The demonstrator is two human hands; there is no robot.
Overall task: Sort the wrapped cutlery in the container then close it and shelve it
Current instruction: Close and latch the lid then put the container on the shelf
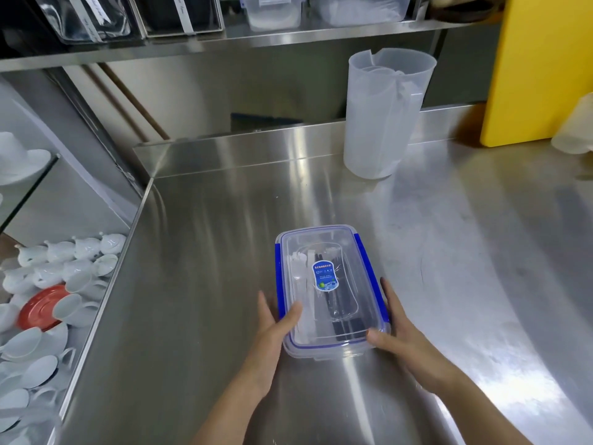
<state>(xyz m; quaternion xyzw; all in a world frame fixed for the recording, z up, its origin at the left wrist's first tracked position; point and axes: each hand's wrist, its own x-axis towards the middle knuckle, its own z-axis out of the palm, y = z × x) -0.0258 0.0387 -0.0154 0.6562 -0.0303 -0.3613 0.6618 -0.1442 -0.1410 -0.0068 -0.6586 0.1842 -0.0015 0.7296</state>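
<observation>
A clear plastic container (324, 248) with blue side clips and a blue label on its lid sits on the steel counter (205, 284). The lid is on. Through it I see wrapped cutlery (303, 284), white pieces on the left and dark ones on the right. My left hand (276, 326) grips the container's near left side, thumb on the lid. On the near right side, my right hand (393, 329) holds it with the thumb on the lid's corner.
A translucent plastic jug (382, 114) stands at the back of the counter. A yellow board (542, 69) leans at the right. The steel shelf (256, 36) above carries clear bins. White cups and a red saucer (38, 306) fill a rack at the left.
</observation>
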